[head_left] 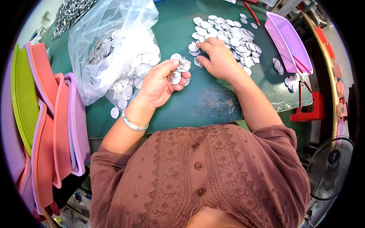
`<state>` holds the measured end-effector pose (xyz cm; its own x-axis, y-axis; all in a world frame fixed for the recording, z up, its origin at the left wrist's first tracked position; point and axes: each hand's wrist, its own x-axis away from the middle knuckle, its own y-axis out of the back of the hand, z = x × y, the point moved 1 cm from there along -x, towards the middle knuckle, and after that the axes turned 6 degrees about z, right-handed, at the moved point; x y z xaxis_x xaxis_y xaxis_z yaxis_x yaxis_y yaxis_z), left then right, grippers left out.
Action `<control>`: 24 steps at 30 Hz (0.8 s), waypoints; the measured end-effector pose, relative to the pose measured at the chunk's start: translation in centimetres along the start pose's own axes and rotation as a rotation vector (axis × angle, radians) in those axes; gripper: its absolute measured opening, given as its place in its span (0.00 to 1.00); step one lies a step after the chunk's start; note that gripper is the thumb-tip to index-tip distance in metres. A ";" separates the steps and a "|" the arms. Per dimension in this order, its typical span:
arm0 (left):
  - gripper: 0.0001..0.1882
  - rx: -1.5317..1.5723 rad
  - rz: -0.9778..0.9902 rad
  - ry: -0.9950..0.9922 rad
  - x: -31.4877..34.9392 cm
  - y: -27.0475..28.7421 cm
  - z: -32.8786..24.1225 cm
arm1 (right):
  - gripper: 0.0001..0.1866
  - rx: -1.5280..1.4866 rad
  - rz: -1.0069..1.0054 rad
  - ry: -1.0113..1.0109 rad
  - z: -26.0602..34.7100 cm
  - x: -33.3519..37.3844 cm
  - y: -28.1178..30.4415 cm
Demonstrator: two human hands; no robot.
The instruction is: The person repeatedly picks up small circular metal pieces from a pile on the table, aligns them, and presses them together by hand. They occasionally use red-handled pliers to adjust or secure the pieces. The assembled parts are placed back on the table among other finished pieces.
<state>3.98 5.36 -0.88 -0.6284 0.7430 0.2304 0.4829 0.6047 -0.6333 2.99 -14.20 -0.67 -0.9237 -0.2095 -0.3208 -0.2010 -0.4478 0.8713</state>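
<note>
Several round silver medallions (pixel 174 77), some with a small loop at the rim, lie gripped between the thumb and fingers of my left hand (pixel 161 81). A pale bangle (pixel 134 123) circles that wrist. My right hand (pixel 218 57) reaches over the near-left edge of a loose heap of medallions (pixel 237 40). Its thumb and forefinger are apart, and the fingertips touch a few medallions (pixel 194 47) there; whether any is picked up I cannot tell. Left of my left hand, a clear plastic bag (pixel 85 64) lies open with many more medallions (pixel 127 83) spilling from its mouth.
Stacked plastic baskets (pixel 45 152) crowd the left side. A purple basket (pixel 291 41) sits at the right beside pliers with red handles (pixel 302 64) and small medallion piles (pixel 278 66). Dark metal parts (pixel 70 15) lie far left on the green table (pixel 171 110). A fan (pixel 330 167) stands lower right.
</note>
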 end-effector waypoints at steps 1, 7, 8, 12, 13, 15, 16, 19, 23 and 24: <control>0.15 0.008 0.010 -0.010 0.0 0.1 0.0 | 0.14 0.035 0.033 -0.007 0.4 0.1 0.1; 0.14 0.024 0.038 -0.064 0.0 -0.2 -0.1 | 0.14 0.018 0.074 0.024 0.6 0.2 0.4; 0.14 0.026 0.037 -0.065 0.0 -0.2 -0.1 | 0.14 0.009 0.078 0.031 0.6 0.2 0.5; 0.14 0.062 0.036 -0.075 0.0 0.0 0.0 | 0.14 -0.034 0.104 0.037 0.3 -0.1 0.8; 0.13 0.078 0.038 -0.076 -0.1 0.1 0.0 | 0.14 -0.040 0.076 0.025 0.2 -0.2 0.7; 0.12 0.122 0.046 -0.062 0.0 0.3 -0.1 | 0.14 -0.011 0.036 0.014 0.2 -0.3 0.4; 0.11 0.144 0.049 -0.055 0.0 0.3 -0.1 | 0.14 0.024 0.023 0.015 0.2 -0.3 0.1; 0.07 0.122 -0.038 -0.044 0.1 0.3 0.0 | 0.15 0.049 0.047 0.053 0.4 -0.2 0.2; 0.07 0.040 -0.109 -0.065 0.1 -0.2 -0.2 | 0.14 0.018 0.107 0.083 0.7 0.0 0.6; 0.08 0.030 -0.125 -0.056 0.1 -0.4 -0.3 | 0.13 -0.010 0.102 0.078 0.6 0.0 0.6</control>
<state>3.86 5.32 -0.41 -0.7162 0.6445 0.2677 0.3809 0.6824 -0.6239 2.66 -13.91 0.09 -0.9108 -0.3211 -0.2594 -0.1040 -0.4294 0.8971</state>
